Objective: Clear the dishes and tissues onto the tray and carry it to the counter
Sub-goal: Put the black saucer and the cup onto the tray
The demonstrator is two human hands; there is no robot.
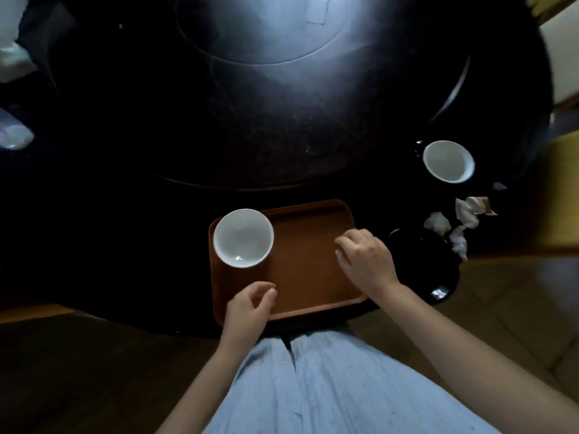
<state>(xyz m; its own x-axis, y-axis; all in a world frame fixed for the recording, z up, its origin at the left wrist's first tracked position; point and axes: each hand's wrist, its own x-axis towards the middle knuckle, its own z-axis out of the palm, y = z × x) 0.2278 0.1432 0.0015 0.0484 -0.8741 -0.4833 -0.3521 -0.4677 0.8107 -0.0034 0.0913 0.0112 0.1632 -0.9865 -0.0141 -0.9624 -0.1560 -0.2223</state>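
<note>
A brown tray (307,245) lies at the near edge of a dark round table (125,183). One white bowl (243,238) stands in the tray's far left corner. A second white bowl (448,161) stands on the table to the right. Below it lie several crumpled white tissues (451,225), next to a black plate (426,270) at the tray's right. My left hand (249,305) hovers over the tray's near left edge, fingers curled and holding nothing. My right hand (366,261) hangs over the tray's right side, fingers loosely bent and empty.
A raised round turntable (257,32) fills the table's middle and reflects light. Pale objects (14,136) sit blurred at the far left. A wooden floor (78,371) lies below the table edge. My light blue skirt (329,386) fills the lower middle.
</note>
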